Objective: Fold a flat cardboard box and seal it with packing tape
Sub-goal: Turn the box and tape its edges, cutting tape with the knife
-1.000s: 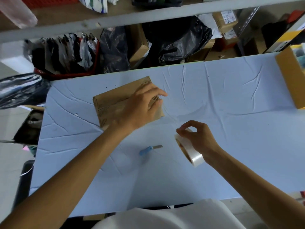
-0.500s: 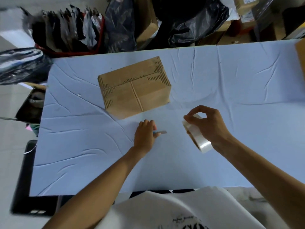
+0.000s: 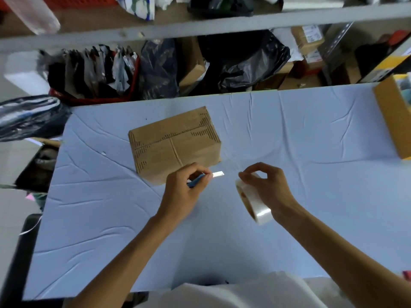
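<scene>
A folded brown cardboard box [image 3: 175, 143] stands closed on the pale blue table [image 3: 289, 134], its top seam facing up. Just in front of it my left hand [image 3: 184, 192] grips a blue-handled utility knife [image 3: 216, 174], blade pointing right. My right hand [image 3: 266, 185] holds a roll of clear packing tape [image 3: 253, 203] upright above the table, thumb and fingers pinching near its top edge. The two hands are a short gap apart.
A yellow-brown open carton [image 3: 391, 121] sits at the table's right edge. Behind the table are shelves with black bags [image 3: 244, 61], a red basket [image 3: 93, 85] of packets and small boxes. A dark bin lies off the left edge.
My left hand left the box top, came down to the knife on the table and picked it up. The right hand kept the tape roll almost in place.
</scene>
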`<state>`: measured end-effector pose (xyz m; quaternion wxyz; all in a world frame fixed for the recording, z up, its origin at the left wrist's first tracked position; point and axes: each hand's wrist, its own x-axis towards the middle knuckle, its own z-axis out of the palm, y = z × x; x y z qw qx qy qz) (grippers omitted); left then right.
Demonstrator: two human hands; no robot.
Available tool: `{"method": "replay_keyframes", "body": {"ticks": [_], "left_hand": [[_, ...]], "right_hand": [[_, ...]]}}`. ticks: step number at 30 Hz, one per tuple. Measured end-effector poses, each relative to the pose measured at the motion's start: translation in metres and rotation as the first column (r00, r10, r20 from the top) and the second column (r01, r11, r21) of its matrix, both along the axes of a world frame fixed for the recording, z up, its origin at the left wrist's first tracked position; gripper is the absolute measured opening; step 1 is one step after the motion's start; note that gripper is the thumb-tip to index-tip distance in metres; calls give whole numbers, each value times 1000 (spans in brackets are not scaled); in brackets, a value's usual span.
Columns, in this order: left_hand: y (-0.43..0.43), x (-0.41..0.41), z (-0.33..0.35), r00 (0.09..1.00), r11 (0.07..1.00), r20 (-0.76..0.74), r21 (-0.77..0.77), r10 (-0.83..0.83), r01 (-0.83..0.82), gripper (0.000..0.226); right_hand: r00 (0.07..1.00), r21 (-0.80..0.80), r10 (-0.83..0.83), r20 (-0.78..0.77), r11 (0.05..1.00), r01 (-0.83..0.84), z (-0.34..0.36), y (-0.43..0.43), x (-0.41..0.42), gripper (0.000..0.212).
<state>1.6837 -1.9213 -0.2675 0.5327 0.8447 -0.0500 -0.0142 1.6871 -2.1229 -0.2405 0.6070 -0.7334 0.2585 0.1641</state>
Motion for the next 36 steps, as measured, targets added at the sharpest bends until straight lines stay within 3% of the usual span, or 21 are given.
{"method": "replay_keyframes", "body": {"ticks": [10, 16, 22, 36], "left_hand": [[-24, 25, 29, 996, 999, -88, 50, 10, -5, 25], [-31, 35, 26, 991, 977, 134, 210, -8, -20, 20], [-37, 37, 17, 970, 945, 245, 320, -11, -70, 19], [-39, 39, 16, 991, 947, 136, 315, 13, -56, 21]], "right_hand": [[1000, 4, -18, -4, 1000, 18, 1, 0, -2, 13], [1000, -11, -7, -8, 1000, 7, -1, 4, -3, 13], [1000, -15, 13, -1, 1000, -13, 1, 8, -5, 11], [999, -59, 46, -4, 997, -46, 5, 8, -9, 10]]}}
